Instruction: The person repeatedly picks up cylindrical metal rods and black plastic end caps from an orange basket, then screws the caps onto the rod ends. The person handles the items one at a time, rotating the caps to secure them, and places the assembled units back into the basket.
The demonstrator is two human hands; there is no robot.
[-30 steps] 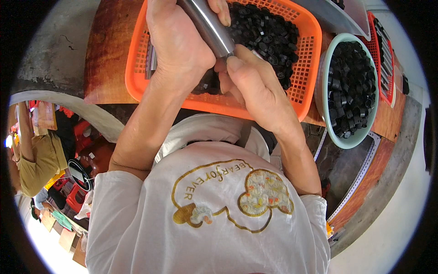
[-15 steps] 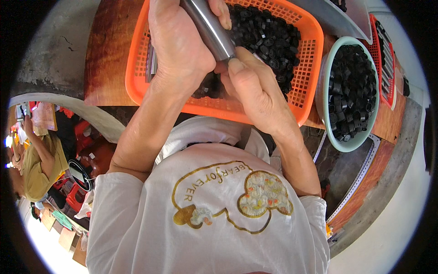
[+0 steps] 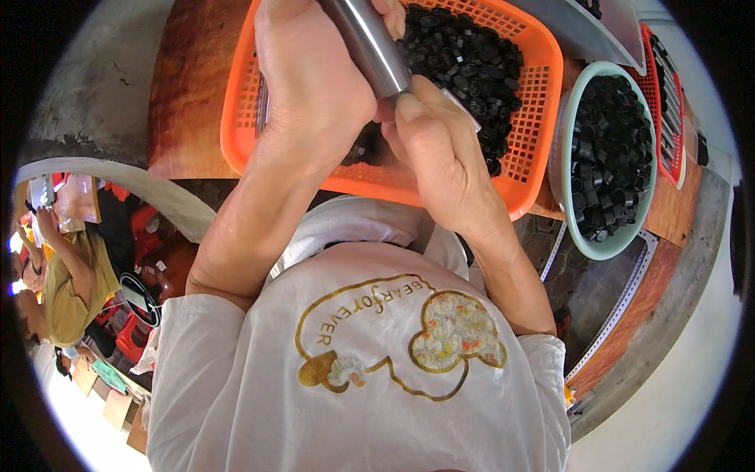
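Note:
A dark grey metal tube slants over the orange basket, its near end toward me. My left hand is wrapped round it, with fingertips showing on the tube's far side. At the near end, my right hand is closed, its thumb pressed against a dark tip at the rim. What that tip is, I cannot make out. Below both hands, the orange basket holds many small black rings. Beside my right fingers a short piece of silvery rod shows, and more metal tubes lie at the basket's left side.
A pale green basin of black rings stands on the wooden table, right of the basket. Farther right, a red basket holds metal tubes. A grey bin sits at the back. Another person works at far left.
The basket and basin appear slightly farther right in view. More of the silvery rod shows beside my right fingers. Both hands keep their grip on the tube.

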